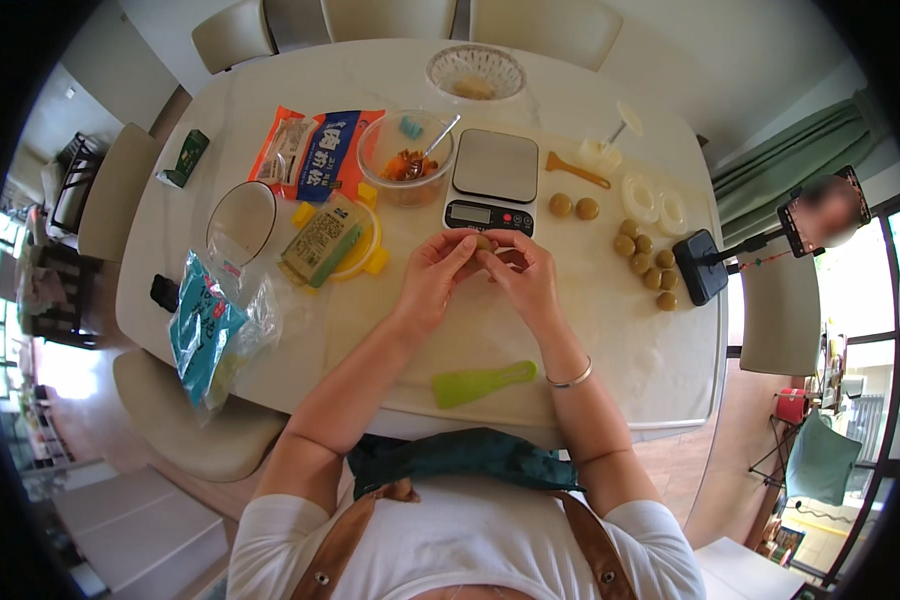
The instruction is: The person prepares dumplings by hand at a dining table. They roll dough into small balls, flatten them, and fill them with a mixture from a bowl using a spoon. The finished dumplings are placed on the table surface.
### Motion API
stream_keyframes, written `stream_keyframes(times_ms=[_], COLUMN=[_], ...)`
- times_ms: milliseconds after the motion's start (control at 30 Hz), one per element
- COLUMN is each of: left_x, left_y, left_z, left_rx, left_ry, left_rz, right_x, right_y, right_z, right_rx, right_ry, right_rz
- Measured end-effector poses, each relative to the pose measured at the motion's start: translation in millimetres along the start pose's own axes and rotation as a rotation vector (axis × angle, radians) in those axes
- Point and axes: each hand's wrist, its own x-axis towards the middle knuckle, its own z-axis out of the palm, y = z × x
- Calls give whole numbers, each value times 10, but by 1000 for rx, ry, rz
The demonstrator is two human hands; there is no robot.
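Observation:
Both my left hand (436, 271) and my right hand (521, 271) pinch a small piece of olive-brown dough (483, 244) between thumbs and fingers, just in front of the digital kitchen scale (496, 169). The scale's platform is bare. Right of it lie two dough balls (560, 204), and farther right a group of several more balls (640, 263). Behind my left hand stands a clear bowl (375, 161) with an orange-brown filling (407, 166) and a metal spoon. A lime-green plastic scraper (484, 382) lies between my forearms and the table edge.
Left are an orange-and-blue food packet (330, 154), a green packet (322, 244) on a yellow-rimmed lid, an empty bowl (241, 221) and a teal bag (202, 322). Right are an orange-brown spatula (577, 171), plastic mould parts (640, 197) and a phone stand (700, 268). A patterned bowl (476, 73) stands behind.

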Motion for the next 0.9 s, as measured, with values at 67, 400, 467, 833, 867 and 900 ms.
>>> stream_keyframes(times_ms=[67, 400, 467, 833, 867, 900], left_x=[14, -25, -8, 90, 90, 88], left_y=[-43, 31, 31, 65, 71, 76], left_z=[-49, 14, 3, -137, -137, -125], left_rx=[38, 211, 179, 20, 6, -7], left_ry=[-6, -28, -3, 161, 164, 165], left_rz=[30, 73, 63, 32, 33, 32], right_x=[-7, 17, 55, -155, -191, -230], right_y=[-26, 7, -47, -175, -195, -212], right_z=[44, 36, -50, -357, -350, -352], right_rx=[50, 66, 104, -1032, -1071, -1111], right_ry=[11, 11, -25, -291, -300, -308], right_rz=[-6, 18, 64, -443, -455, -466])
